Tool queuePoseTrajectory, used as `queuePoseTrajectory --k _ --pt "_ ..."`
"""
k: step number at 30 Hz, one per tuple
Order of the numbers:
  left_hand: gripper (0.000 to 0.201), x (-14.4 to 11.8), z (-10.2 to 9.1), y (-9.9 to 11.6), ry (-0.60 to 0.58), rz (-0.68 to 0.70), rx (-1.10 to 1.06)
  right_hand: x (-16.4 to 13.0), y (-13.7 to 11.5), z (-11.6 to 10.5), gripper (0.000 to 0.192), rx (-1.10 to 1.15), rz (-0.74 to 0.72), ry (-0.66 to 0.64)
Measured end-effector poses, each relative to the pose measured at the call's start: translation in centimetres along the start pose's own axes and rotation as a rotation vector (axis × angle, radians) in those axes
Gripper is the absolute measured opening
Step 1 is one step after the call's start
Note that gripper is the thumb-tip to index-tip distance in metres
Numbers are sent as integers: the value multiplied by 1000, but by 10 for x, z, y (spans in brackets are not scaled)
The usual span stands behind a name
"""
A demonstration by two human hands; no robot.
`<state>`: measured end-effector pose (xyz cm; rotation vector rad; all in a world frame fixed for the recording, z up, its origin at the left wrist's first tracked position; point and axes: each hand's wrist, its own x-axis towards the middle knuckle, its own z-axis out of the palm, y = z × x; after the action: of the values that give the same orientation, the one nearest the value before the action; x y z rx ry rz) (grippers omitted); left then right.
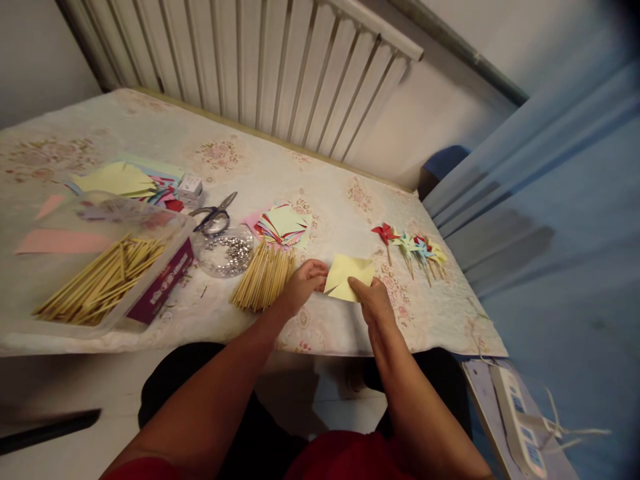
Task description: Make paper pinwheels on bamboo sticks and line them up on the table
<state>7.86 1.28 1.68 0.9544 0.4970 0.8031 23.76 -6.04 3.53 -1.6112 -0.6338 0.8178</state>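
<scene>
Both hands, left hand [306, 280] and right hand [373, 303], pinch a part-folded yellow paper square [347, 277] near the surface's [325, 327] front edge; several finished pinwheels [413, 248] lie right, many cut squares [283, 223] and sticks [263, 277] remain unused

A table [320, 193] under a pale flowered cloth [125, 127] is standing against a white radiator [260, 60]. A grey pipe [465, 53] is running along the plain wall [450, 113]. Blue curtains [565, 200] are hanging at right, dimming the light.
</scene>
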Motion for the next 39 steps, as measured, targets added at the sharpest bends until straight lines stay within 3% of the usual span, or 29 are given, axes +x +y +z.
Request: queuePoseTrajectory --k 4,11,23,31,39 --pt "17 -1 -3 -2 -63 54 215 1 -1 -3 40 39 2 -31" --pt "24 2 -9 -9 -145 101 401 -1 -6 -3 39 57 26 -58" --pt "12 1 -8 -3 -153 138 459 -3 -2 -4 38 -2 -7 -128" --pt "21 -2 -5 2 -122 195 547 -7 -3 5 32 -10 19 -126" --pt "22 2 -7 -5 -79 119 432 -6 7 6 36 -67 -6 -174"
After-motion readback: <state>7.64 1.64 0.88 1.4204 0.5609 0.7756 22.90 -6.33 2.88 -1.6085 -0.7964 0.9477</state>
